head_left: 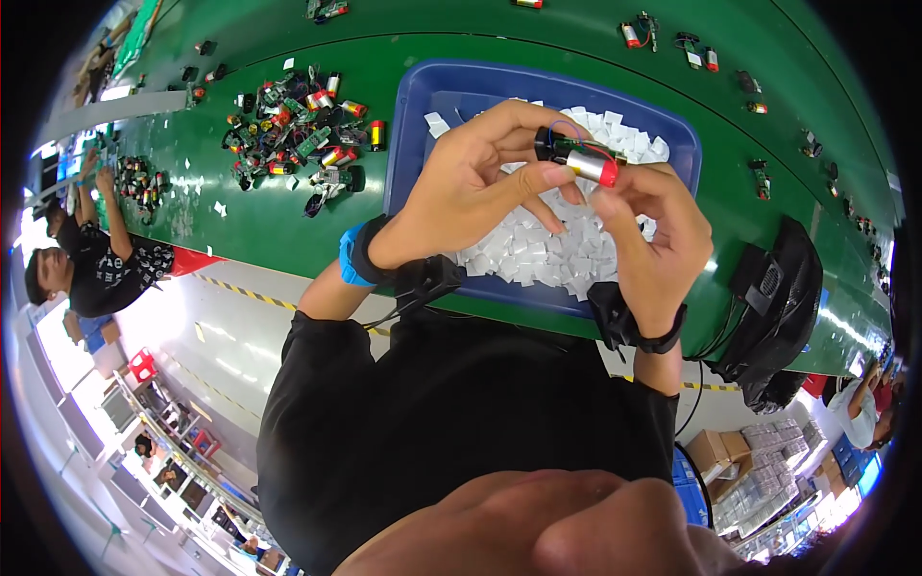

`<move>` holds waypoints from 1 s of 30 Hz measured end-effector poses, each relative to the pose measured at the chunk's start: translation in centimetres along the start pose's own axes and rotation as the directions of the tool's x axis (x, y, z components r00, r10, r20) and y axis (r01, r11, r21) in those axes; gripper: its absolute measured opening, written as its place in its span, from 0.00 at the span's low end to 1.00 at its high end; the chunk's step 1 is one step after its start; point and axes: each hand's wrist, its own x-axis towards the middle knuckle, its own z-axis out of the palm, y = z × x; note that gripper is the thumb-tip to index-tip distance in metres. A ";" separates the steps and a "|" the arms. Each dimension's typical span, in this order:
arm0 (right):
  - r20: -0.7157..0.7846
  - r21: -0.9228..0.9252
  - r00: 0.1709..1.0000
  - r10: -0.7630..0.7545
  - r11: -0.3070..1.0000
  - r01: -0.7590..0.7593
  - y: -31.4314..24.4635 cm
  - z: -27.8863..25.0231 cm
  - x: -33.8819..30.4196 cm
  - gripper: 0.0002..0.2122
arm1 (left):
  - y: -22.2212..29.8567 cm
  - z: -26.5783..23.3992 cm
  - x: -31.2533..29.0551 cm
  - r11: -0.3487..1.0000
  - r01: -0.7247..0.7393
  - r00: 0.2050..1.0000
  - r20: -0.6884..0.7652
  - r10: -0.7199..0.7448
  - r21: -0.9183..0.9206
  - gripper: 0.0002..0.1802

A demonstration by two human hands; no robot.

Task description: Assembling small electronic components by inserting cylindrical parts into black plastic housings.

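Above the blue tray (411,120), a small cylindrical battery (588,165) with a silver body and red end is held, wired to a black part (547,144) and a small board behind it. My left hand (471,182) grips this battery assembly between thumb and fingers. At the red end, my right hand (663,221) has its thumb and fingertips pinched together; whether they hold the battery or something small there is hidden. Many small white square pieces (538,245) lie loose in the tray beneath both hands.
A pile of battery-and-board assemblies (307,125) lies on the green table (288,216) left of the tray. More are scattered along the far belt (576,29). A black bag (778,298) sits at the right. Another person (96,259) is at the far left.
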 end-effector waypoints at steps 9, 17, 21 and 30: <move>-0.013 0.254 0.983 0.186 0.951 -0.176 0.8 0.5 -0.3 0.07 | 0.1 0.3 -0.2 0.729 -0.288 0.942 0.047 0.332 0.621 0.22; 0.038 0.388 0.965 0.261 0.886 -0.255 0.6 0.9 -0.4 0.08 | -0.3 0.7 0.0 0.518 -0.395 0.860 0.106 0.499 0.759 0.22; 0.053 0.400 0.966 0.252 0.881 -0.251 0.5 1.0 -0.4 0.08 | -0.3 0.7 -0.1 0.472 -0.409 0.838 0.116 0.533 0.781 0.21; 0.145 0.444 0.946 0.289 0.835 -0.324 0.6 0.5 -0.4 0.08 | 0.0 0.7 -0.2 0.520 -0.398 0.855 0.101 0.508 0.755 0.17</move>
